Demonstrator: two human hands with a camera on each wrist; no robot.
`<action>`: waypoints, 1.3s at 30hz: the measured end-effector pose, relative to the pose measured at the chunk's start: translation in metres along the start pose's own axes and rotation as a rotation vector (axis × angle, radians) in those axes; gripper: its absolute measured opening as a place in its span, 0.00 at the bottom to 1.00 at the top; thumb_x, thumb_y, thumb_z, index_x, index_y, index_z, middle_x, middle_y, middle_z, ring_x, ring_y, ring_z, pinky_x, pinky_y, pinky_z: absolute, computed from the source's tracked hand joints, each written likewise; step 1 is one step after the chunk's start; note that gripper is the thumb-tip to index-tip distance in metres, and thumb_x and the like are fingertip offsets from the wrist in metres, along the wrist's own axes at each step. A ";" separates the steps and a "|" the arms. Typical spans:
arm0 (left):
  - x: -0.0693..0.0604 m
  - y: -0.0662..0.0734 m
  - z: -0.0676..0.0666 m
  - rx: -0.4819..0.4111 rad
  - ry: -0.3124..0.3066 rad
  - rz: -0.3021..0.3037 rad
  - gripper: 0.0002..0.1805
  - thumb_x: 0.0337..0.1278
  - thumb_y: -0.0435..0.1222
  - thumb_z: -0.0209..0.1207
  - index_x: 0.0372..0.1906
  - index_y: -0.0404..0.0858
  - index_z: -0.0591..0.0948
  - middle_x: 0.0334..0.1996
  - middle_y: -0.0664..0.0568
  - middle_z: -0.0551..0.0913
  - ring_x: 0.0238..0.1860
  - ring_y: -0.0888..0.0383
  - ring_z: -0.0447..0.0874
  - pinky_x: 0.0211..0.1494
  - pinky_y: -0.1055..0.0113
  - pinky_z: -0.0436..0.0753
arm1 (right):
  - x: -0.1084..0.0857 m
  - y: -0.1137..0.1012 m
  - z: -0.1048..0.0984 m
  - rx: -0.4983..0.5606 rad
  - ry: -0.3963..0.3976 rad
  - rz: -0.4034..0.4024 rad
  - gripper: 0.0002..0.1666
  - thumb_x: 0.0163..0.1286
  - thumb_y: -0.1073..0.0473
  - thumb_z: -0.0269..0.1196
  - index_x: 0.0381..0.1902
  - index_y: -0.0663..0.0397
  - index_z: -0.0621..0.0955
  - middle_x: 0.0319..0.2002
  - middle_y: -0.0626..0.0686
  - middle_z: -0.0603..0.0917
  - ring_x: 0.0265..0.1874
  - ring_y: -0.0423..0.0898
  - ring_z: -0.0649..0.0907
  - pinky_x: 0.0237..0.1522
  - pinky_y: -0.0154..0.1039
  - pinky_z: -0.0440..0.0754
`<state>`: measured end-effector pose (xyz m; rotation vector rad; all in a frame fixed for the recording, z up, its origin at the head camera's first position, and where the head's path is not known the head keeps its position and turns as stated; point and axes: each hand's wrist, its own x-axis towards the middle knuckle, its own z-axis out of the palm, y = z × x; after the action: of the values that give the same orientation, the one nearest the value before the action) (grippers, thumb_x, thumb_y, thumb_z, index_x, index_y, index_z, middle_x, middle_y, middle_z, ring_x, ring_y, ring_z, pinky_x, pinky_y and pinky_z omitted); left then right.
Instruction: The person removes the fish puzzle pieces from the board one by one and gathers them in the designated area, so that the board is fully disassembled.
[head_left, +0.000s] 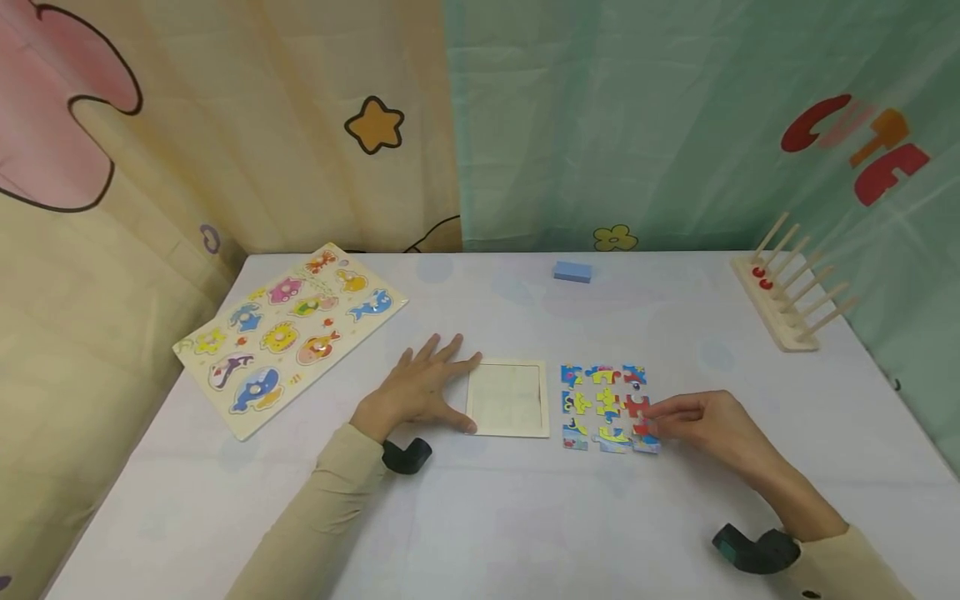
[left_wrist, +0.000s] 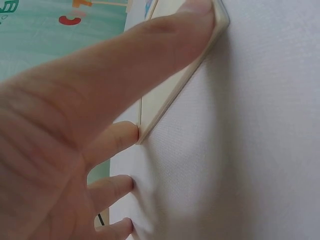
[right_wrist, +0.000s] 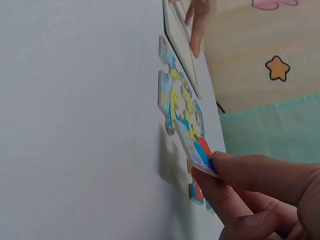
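Note:
My left hand (head_left: 420,390) lies spread beside a shallow wooden puzzle frame (head_left: 507,402). Its thumb rests on the near left corner, and the index fingertip touches the far left corner. To the frame's right, several jigsaw pieces (head_left: 608,403) in blue, yellow and red are laid out in loose rows, slightly apart. My right hand (head_left: 705,425) pinches a corner jigsaw piece (right_wrist: 196,149) between thumb and fingers. In the right wrist view this piece is tilted and raised off the table, with a shadow beneath it.
A wooden board with sea-animal pieces (head_left: 281,337) lies at the left. A blue block (head_left: 572,272) sits near the back edge. At the far right stands a peg rack (head_left: 787,312) with red beads. Printed curtains (head_left: 525,125) hang behind the white table (head_left: 480,525).

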<state>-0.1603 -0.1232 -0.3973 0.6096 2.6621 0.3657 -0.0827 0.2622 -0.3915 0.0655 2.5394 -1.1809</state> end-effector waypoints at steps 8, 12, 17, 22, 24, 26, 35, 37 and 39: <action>-0.003 0.000 0.000 0.001 0.010 0.004 0.57 0.35 0.62 0.74 0.76 0.53 0.62 0.79 0.46 0.46 0.78 0.40 0.35 0.73 0.34 0.42 | 0.000 0.007 -0.001 -0.062 0.027 -0.012 0.18 0.60 0.52 0.71 0.46 0.54 0.88 0.36 0.49 0.89 0.45 0.46 0.83 0.40 0.36 0.78; -0.001 0.003 0.000 -0.006 0.007 0.010 0.57 0.35 0.62 0.74 0.76 0.53 0.62 0.79 0.47 0.46 0.78 0.40 0.35 0.73 0.35 0.41 | -0.001 0.007 0.000 -0.113 0.064 -0.010 0.15 0.59 0.51 0.72 0.42 0.52 0.89 0.34 0.48 0.88 0.40 0.46 0.80 0.35 0.36 0.75; 0.000 0.004 0.001 0.002 0.002 0.013 0.58 0.35 0.63 0.73 0.76 0.53 0.62 0.79 0.47 0.46 0.78 0.40 0.35 0.73 0.35 0.41 | -0.003 0.009 0.004 -0.160 0.092 -0.006 0.11 0.59 0.51 0.72 0.37 0.49 0.90 0.34 0.47 0.87 0.38 0.45 0.77 0.32 0.35 0.73; 0.000 0.004 0.000 0.007 0.002 0.017 0.58 0.36 0.63 0.73 0.76 0.53 0.61 0.79 0.47 0.45 0.78 0.40 0.35 0.73 0.35 0.42 | -0.002 0.010 0.005 -0.168 0.103 -0.007 0.12 0.59 0.51 0.72 0.37 0.50 0.89 0.33 0.47 0.86 0.34 0.45 0.76 0.29 0.35 0.72; 0.000 0.004 0.000 0.009 0.001 0.017 0.58 0.36 0.63 0.73 0.76 0.53 0.61 0.79 0.46 0.45 0.77 0.40 0.35 0.73 0.35 0.42 | -0.002 0.009 0.006 -0.172 0.106 -0.009 0.12 0.58 0.50 0.73 0.37 0.50 0.89 0.31 0.46 0.86 0.32 0.45 0.75 0.28 0.35 0.71; -0.001 0.003 -0.001 0.011 -0.001 0.016 0.57 0.36 0.63 0.73 0.76 0.53 0.61 0.79 0.46 0.46 0.77 0.40 0.35 0.73 0.35 0.42 | -0.001 0.008 0.007 -0.175 0.110 -0.015 0.12 0.58 0.50 0.73 0.36 0.50 0.89 0.31 0.46 0.86 0.32 0.45 0.76 0.28 0.35 0.71; -0.003 0.001 -0.001 0.004 -0.012 0.006 0.58 0.36 0.63 0.73 0.76 0.53 0.61 0.79 0.46 0.45 0.78 0.40 0.35 0.73 0.35 0.42 | 0.001 0.008 0.009 -0.166 0.110 -0.009 0.11 0.57 0.51 0.73 0.35 0.50 0.90 0.38 0.50 0.88 0.34 0.45 0.77 0.29 0.35 0.73; -0.004 0.001 0.000 0.007 -0.013 0.004 0.58 0.36 0.63 0.73 0.76 0.53 0.61 0.79 0.47 0.45 0.78 0.40 0.35 0.73 0.35 0.42 | 0.001 0.008 0.009 -0.174 0.107 -0.012 0.10 0.58 0.51 0.73 0.35 0.49 0.90 0.38 0.50 0.88 0.34 0.45 0.77 0.30 0.36 0.73; -0.003 0.001 -0.001 0.009 -0.015 0.006 0.58 0.36 0.63 0.73 0.76 0.53 0.61 0.79 0.47 0.45 0.78 0.40 0.35 0.73 0.35 0.42 | 0.001 0.008 0.008 -0.183 0.106 -0.010 0.10 0.58 0.51 0.72 0.35 0.48 0.90 0.39 0.51 0.88 0.36 0.45 0.78 0.31 0.37 0.73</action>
<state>-0.1574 -0.1237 -0.3951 0.6204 2.6495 0.3494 -0.0799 0.2615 -0.4019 0.0724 2.7317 -0.9676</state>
